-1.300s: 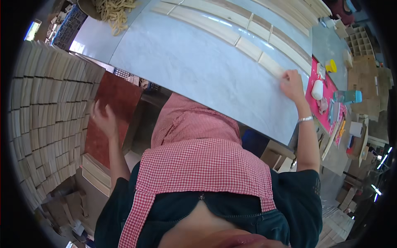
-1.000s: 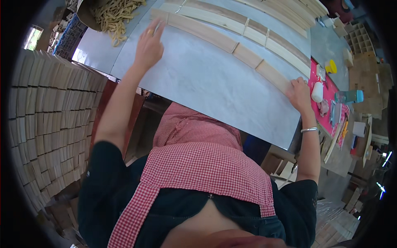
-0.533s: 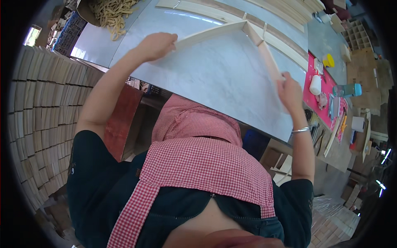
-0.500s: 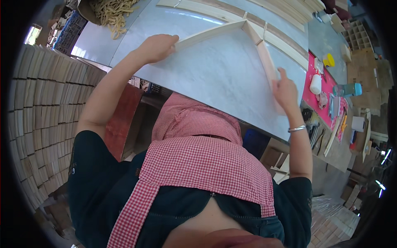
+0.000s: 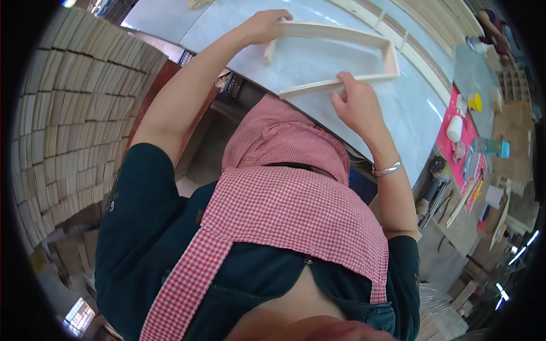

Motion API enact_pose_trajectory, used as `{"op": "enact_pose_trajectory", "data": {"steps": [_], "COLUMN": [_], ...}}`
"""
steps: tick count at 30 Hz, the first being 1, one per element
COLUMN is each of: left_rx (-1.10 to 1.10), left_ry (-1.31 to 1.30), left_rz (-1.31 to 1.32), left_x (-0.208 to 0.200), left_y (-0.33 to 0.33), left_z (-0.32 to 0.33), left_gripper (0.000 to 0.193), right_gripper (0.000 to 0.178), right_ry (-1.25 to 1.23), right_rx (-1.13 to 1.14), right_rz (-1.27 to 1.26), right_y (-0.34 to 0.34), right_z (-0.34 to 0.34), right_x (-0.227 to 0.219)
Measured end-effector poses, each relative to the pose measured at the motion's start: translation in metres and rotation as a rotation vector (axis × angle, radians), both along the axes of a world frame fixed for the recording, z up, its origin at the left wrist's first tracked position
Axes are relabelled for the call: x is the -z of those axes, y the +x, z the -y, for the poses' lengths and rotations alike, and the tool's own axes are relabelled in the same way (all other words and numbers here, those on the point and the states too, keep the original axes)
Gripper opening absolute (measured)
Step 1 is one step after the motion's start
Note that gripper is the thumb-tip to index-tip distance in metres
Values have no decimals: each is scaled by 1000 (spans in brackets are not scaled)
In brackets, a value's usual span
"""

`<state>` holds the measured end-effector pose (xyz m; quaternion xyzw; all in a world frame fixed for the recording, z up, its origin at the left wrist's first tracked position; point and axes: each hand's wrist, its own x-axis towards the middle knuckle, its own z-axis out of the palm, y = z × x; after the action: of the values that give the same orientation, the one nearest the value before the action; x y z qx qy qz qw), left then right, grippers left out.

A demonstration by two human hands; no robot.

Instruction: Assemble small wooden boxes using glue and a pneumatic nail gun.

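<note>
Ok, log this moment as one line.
wooden frame: near-left corner open | left hand: at far-left corner | right hand: pinching near strip | beneath: marbled tabletop

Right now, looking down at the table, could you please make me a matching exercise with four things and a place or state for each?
Things:
1. wooden frame
2. left hand
3. right hand
4. white bottle

Places and states:
A. on the pink mat
B. on the near side strip, with thumb and finger about it
C. bent round, with a gap at its near left corner
D. at the far left corner

Right pairs: 1-C, 2-D, 3-B, 4-A.
</note>
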<state>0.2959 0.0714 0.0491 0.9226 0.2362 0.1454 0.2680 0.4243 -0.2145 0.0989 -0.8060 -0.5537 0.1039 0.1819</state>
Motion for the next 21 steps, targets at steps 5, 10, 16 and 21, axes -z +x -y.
{"op": "enact_pose_trajectory", "data": {"steps": [5,10,16,21], "left_rx": [-43,-200,-189,-82], "left_ry": [-578,-581,-474,-725], "left_rz": [127,239,127,-1], "left_x": [-2,17,14,43], "left_y": [6,7,13,21], "left_z": [25,45,40,16], "left_gripper": [33,38,40,82], "right_gripper": [19,26,25,25], "right_ry": [358,285,269,273], "right_rx": [-270,-177,-156,-117], "right_rz": [351,131,202,199], "right_y": [9,-4,-6,-12], "right_z": [-14,-18,-24,-26], "right_x": [13,37,38,36]}}
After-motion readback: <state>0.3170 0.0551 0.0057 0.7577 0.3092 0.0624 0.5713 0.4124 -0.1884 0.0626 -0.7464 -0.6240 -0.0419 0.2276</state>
